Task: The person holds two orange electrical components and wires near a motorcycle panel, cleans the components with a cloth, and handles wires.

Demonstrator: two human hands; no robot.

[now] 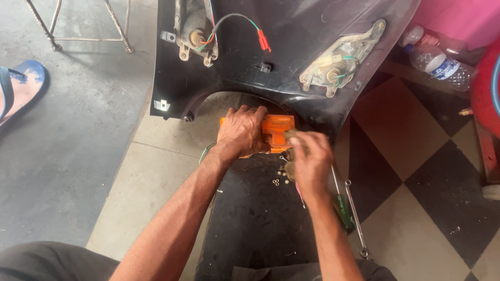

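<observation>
My left hand (242,130) is closed over the left part of an orange plastic lamp housing (278,131) that rests on the floor below a black vehicle body panel (291,47). My right hand (311,158) sits at the housing's lower right corner, fingers pinched on a small metal piece; what exactly it pinches is hidden. Several small nuts and washers (278,178) lie on the black mat (255,218) just under both hands. Thin wires (204,152) run out from under my left wrist.
A green-handled screwdriver (344,211) and a long spanner (357,216) lie right of my right forearm. The panel carries two lamp brackets (338,62) with wires and a red connector (264,40). Plastic bottles (435,54), a red cylinder (487,88), a stool's legs (78,31) and a blue sandal (21,86) surround the spot.
</observation>
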